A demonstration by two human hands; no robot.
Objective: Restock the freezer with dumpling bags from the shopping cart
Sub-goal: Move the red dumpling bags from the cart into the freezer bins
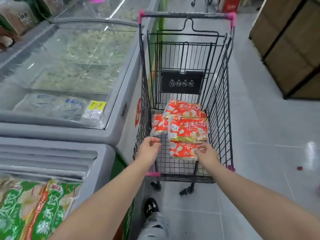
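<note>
The aisle had a pale grey tiled floor (259, 118), glossy enough to throw back the ceiling light. Along the nine o'clock side ran grey chest freezers: the far freezer (121, 94) lay under a curved glass lid (72, 66), frosted and reflective, with pale packets dim beneath it and yellow price tags (96, 105) at its near corner. The near freezer (52, 153), at seven o'clock, showed ribbed grey sliding rails and glossy green bags (34, 210) stacked inside. At two o'clock stood brown cardboard boxes (290, 40) in a black frame.

The shopping cart (218, 104), black wire mesh with pink plastic corners and a grey handle bar, stood at twelve o'clock. On its floor lay four crinkled, shiny red-orange dumpling bags: a nearest bag (181, 151), a middle bag (188, 130) overlapping it, a far bag (183, 108), and a left bag (158, 125) at ten o'clock of the nearest one.

The left hand (149, 148) hovered over the cart's near left corner, fingers loosely curled around nothing, just at six o'clock of the left bag. The right hand (207, 154) reached the nearest bag's three o'clock edge, fingers bent against the plastic; whether they had pinched it could not be told.
</note>
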